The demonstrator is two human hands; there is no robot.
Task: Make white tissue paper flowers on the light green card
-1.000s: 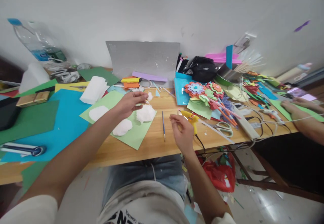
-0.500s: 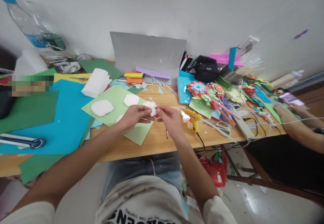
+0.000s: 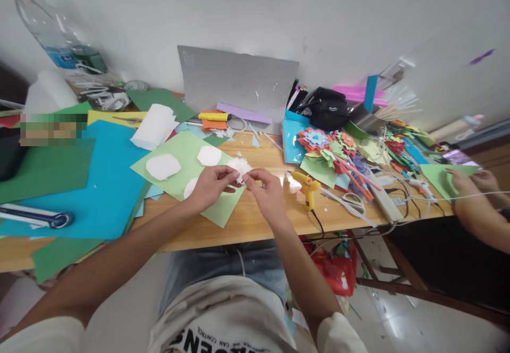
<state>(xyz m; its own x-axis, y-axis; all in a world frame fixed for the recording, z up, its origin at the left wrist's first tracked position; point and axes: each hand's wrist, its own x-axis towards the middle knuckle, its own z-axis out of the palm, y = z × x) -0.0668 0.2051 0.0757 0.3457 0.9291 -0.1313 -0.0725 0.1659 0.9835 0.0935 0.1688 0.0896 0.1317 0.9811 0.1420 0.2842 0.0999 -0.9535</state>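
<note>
Both hands meet near the surface's (image 3: 255,225) near edge: left hand (image 3: 209,185) and right hand (image 3: 266,192) fingers pinching a white paper pompom (image 3: 240,168) above light green paper (image 3: 187,175). Glue gun (image 3: 306,189) close right.

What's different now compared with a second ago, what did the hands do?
A second ago the left hand alone pinched something small above the fluffy white paper flower, which lay on the light green sheet, and the right hand hovered apart near the yellow glue gun. Both hands have since come together and now pinch the flower between them. The glue gun and scissors stayed put.
</note>
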